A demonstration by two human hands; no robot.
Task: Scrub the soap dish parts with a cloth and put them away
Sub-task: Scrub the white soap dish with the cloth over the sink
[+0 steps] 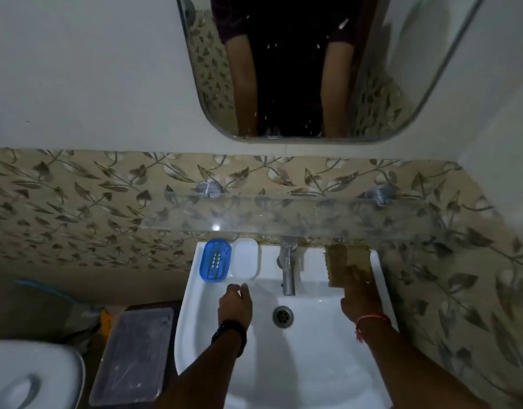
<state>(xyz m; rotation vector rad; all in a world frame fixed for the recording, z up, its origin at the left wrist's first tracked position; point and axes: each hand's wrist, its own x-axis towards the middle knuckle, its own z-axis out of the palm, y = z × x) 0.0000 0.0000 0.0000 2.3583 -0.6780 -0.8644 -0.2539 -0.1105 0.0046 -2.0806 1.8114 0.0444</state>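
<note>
Two soap dish parts lie side by side on the back left rim of the white sink (381, 290): a blue slotted tray (215, 260) and a white tray (246, 258). My left hand (235, 304) hovers over the basin just in front of them, fingers loosely curled and holding nothing. My right hand (359, 293) rests on the brown cloth (344, 262) that lies on the sink's back right rim. Its fingers lie over the cloth's near end; whether they grip it I cannot tell.
A steel tap (287, 265) stands at the middle back of the sink above the drain (283, 316). A glass shelf (284, 215) juts out just above, with a mirror (298, 69) higher up. A lidded plastic box (135, 355) and a toilet lid (30, 376) sit to the left.
</note>
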